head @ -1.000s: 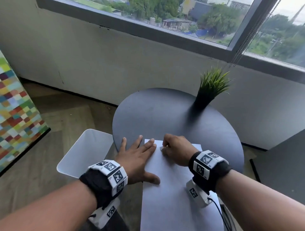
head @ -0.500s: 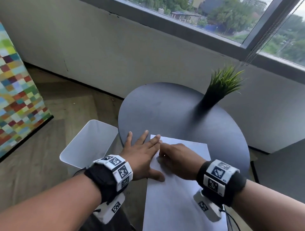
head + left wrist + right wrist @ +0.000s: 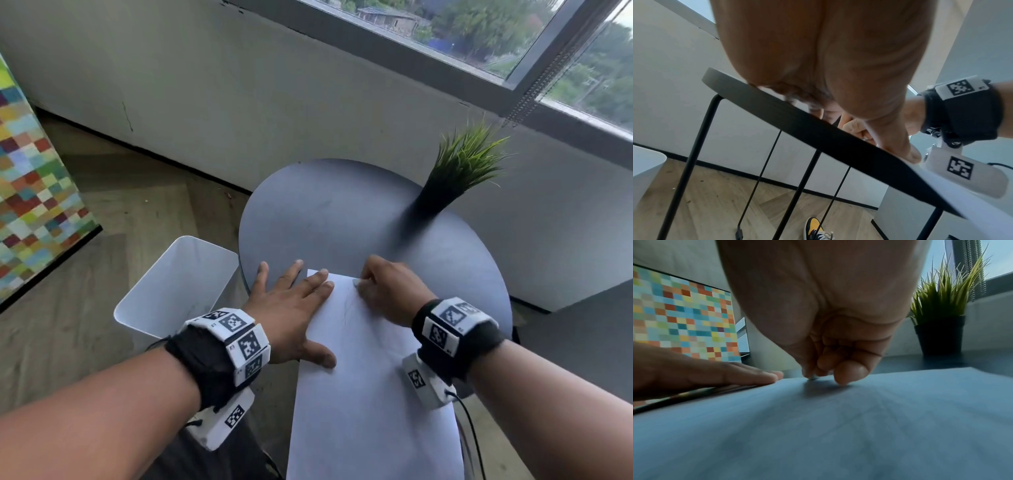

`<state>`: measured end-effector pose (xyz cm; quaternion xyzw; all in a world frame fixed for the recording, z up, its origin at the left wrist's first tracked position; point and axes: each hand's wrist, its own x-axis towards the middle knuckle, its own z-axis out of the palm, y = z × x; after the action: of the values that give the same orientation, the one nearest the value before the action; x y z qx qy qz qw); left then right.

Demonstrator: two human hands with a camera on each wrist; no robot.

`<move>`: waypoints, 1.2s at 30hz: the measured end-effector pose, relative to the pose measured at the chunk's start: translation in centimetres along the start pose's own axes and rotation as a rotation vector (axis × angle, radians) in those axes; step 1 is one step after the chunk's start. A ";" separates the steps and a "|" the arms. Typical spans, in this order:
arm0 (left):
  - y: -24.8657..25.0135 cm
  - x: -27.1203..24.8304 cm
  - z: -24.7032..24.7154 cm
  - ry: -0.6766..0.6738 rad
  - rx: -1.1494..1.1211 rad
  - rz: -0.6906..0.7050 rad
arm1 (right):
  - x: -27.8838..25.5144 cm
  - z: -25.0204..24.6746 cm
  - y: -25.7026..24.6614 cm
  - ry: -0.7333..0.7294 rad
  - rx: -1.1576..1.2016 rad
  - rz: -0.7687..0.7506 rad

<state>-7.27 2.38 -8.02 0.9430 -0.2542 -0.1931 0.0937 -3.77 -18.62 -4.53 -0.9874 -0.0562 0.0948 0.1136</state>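
Your left hand (image 3: 291, 315) lies flat, palm down, with its fingers straight and spread toward 1 o'clock. Your right hand (image 3: 394, 291), at its 3 o'clock, is curled, thumb and fingertips pinching a small pale bit (image 3: 813, 378). Your forearms come in from 8 and 4 o'clock.

1. Soft daylight enters from the window (image 3: 479, 41), dim and bluish.
2. The plant (image 3: 459, 171) throws a blurred shadow on the surface (image 3: 325, 212).
3. Both wrist views are soft and blurred, with bent edges.
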 end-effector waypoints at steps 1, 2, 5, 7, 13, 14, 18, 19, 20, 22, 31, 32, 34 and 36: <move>0.1 0.0 -0.1 -0.003 0.001 -0.002 | -0.4 0.0 -0.3 -0.001 -0.005 -0.030; 0.1 0.0 -0.2 -0.008 0.000 -0.004 | -1.3 0.3 -1.2 -0.027 -0.018 -0.108; 0.4 0.0 -0.6 -0.022 -0.004 -0.007 | -4.0 1.1 -3.0 -0.149 -0.046 -0.363; 0.6 0.1 -0.9 -0.032 0.015 -0.011 | -2.4 0.4 -1.9 -0.136 -0.054 -0.237; 0.8 0.2 -1.3 -0.049 0.025 -0.022 | -3.1 0.6 -2.4 -0.101 -0.118 -0.293; 0.9 0.2 -1.3 -0.050 0.022 -0.021 | -3.9 1.0 -2.8 -0.158 -0.108 -0.387; 0.9 0.3 -1.4 -0.061 0.042 -0.024 | -1.2 -0.3 -0.4 -0.110 -0.105 -0.167; 0.9 0.3 -1.3 -0.068 0.045 -0.027 | -0.6 -0.4 0.3 -0.061 -0.102 -0.092; 0.9 0.3 -1.4 -0.074 0.047 -0.029 | -0.6 -0.3 0.4 -0.026 -0.105 -0.083; 0.9 0.2 -1.4 -0.078 0.050 -0.026 | -2.0 0.3 -1.1 -0.056 -0.120 -0.261; 0.9 0.3 -1.4 -0.095 0.070 -0.023 | -2.4 0.6 -0.5 -0.048 -0.192 -0.288; 0.9 0.3 -1.4 -0.096 0.070 -0.022 | -3.3 0.8 -1.3 -0.075 -0.172 -0.400; 1.0 0.3 -1.5 -0.102 0.073 -0.022 | -3.9 0.3 -1.3 -0.164 -0.149 -0.499; 1.0 0.4 -1.6 -0.104 0.078 -0.025 | -2.8 -0.8 0.1 -0.175 -0.147 -0.407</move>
<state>-6.78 1.42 -6.43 0.9379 -0.2541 -0.2327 0.0412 -6.32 -19.22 -3.34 -0.9494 -0.2704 0.1509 0.0528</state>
